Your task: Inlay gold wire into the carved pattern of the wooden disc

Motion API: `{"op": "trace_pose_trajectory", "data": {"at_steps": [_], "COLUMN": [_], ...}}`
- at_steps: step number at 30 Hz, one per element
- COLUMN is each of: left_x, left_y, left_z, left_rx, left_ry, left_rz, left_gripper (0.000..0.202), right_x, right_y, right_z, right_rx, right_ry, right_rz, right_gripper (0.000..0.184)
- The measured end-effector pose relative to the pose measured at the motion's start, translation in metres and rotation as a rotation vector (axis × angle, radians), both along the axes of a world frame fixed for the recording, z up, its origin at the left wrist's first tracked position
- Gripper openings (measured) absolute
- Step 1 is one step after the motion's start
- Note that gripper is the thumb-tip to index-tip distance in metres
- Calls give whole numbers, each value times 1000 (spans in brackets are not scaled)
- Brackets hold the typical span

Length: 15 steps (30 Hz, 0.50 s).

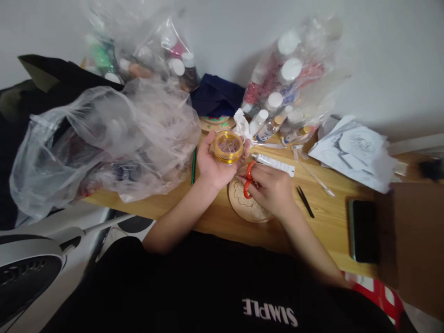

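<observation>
A spool of golden wire [228, 148] rests in my left hand [218, 166], palm up, with the fingers curled round its sides. My right hand [273, 187] is closed on small scissors [247, 188] with orange-red handles; their blades are mostly hidden. Beneath that hand lies a round wooden disc [243, 208] with a flower-like pattern drawn or cut into it. Just behind my right hand is a white tube [275, 163]. Black tweezers [305, 202] lie to its right, and a green pencil-like stick [193, 166] lies left of my left hand.
Clear plastic bags [114, 134] crowd the table's left side. Behind stand small bottles [268, 128] and a bag of white-capped jars [291, 69]. Drawn papers [354, 148], a phone [363, 231] and a cardboard box [419, 240] are on the right. A white fan [31, 268] stands at lower left.
</observation>
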<state>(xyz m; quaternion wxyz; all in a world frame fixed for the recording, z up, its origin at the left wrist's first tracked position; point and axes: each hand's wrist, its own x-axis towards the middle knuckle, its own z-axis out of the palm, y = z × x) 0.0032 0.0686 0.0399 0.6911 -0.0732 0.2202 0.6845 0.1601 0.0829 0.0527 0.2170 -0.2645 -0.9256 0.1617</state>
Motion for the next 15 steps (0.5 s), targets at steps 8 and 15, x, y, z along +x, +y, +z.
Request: {"op": "trace_pose_trajectory", "data": {"at_steps": [8,15], "left_x": [-1,-2], "left_y": [3,4], "left_z": [13,16], "left_rx": [-179,-185], "left_ry": [-75,-88], "left_rz": [123,122], "left_gripper": [30,31], "right_x": [-4,-1], "right_y": [-14,-25], "right_z": [6,16], "right_rx": [34,7], "right_ry": [37,26], "right_rz": [24,46], "right_gripper": [25,22]}}
